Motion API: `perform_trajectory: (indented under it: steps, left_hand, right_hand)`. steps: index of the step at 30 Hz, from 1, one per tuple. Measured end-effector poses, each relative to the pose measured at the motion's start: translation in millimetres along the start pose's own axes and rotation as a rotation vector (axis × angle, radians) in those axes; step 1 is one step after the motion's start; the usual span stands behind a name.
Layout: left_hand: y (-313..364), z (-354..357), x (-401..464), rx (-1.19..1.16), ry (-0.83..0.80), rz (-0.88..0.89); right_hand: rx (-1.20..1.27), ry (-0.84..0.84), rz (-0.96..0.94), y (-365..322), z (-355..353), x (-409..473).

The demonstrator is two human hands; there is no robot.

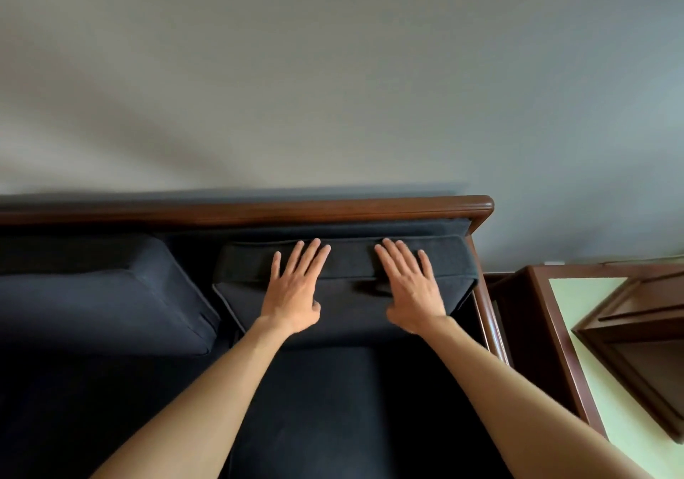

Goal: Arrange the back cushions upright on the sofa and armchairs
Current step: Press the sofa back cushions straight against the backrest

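Plain grey wall point(333, 71) fills the upper half of the frame above a dark navy fabric sofa with a brown wooden frame point(259, 209). At centre, the right-end navy back cushion point(351, 315) stands upright against the sofa back. The left hand point(294, 293) and right hand point(411, 290) lie flat on it, fingers spread, gripping nothing. 1 more navy back cushion point(96, 293) sits at the left. At lower right stands a brown wooden side table point(547, 330).

Left back cushion point(100, 293) and side table point(629, 349) cut off.
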State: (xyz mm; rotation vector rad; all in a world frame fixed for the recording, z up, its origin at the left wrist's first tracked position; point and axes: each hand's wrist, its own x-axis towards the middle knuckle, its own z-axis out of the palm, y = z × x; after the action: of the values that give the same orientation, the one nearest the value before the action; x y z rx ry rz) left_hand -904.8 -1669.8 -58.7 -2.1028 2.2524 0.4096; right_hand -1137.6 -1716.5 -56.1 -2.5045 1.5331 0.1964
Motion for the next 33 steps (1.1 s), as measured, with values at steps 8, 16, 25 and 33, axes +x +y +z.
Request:
perform_trajectory:
  steps: [8, 16, 25, 33]
  left_hand:
    - [-82, -6, -17, 0.036, 0.025, -0.125]
    - [-45, -12, -19, 0.066, -0.066, -0.294]
    - [-58, -37, -46, -0.075, -0.066, -0.179]
    - [-139, -90, -88, -0.253, 0.089, -0.217]
  right_hand:
    - [0.028, -0.074, 0.198, 81, -11, -18]
    - [-0.022, -0.139, 0.331, 21, -16, -5]
    - [0.064, -0.158, 0.139, -70, -32, 0]
    - [0.281, -0.107, -0.032, -204, -92, 34]
